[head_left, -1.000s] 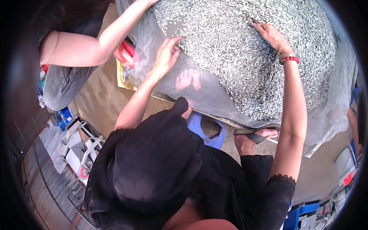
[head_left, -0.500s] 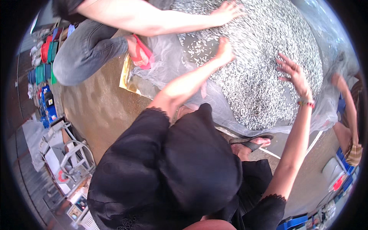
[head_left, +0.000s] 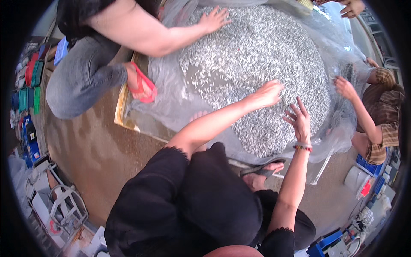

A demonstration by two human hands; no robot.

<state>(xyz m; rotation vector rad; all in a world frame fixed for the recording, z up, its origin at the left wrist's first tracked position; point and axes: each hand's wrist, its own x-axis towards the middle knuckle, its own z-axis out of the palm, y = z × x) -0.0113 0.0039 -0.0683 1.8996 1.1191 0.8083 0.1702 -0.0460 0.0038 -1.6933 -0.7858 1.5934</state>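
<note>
A wide layer of small, elongated whitish pieces (head_left: 274, 47) lies spread on a clear plastic sheet (head_left: 167, 92). My left hand (head_left: 269, 93) is over the middle of the layer, its fingers curled together; what they hold, if anything, is hidden. To its right, my right hand (head_left: 300, 122) has its fingers spread above the pieces, a beaded bracelet (head_left: 302, 148) around the wrist. Another person's hand (head_left: 215, 19) lies flat on the layer at the far left. At the right edge of the sheet is a further person's hand (head_left: 344, 88), apart from mine.
A person in grey jeans (head_left: 83, 70) and a red flip-flop (head_left: 144, 85) crouches at the left. On the right crouches a person in brown clothes (head_left: 379, 113). My sandalled foot (head_left: 263, 172) is by the near edge. A white bucket (head_left: 356, 179) stands to the right.
My view has shifted, so the layer appears further left. My left hand has moved right, closer to my right hand. The person on the right shows more fully, and another hand appears at the far right.
</note>
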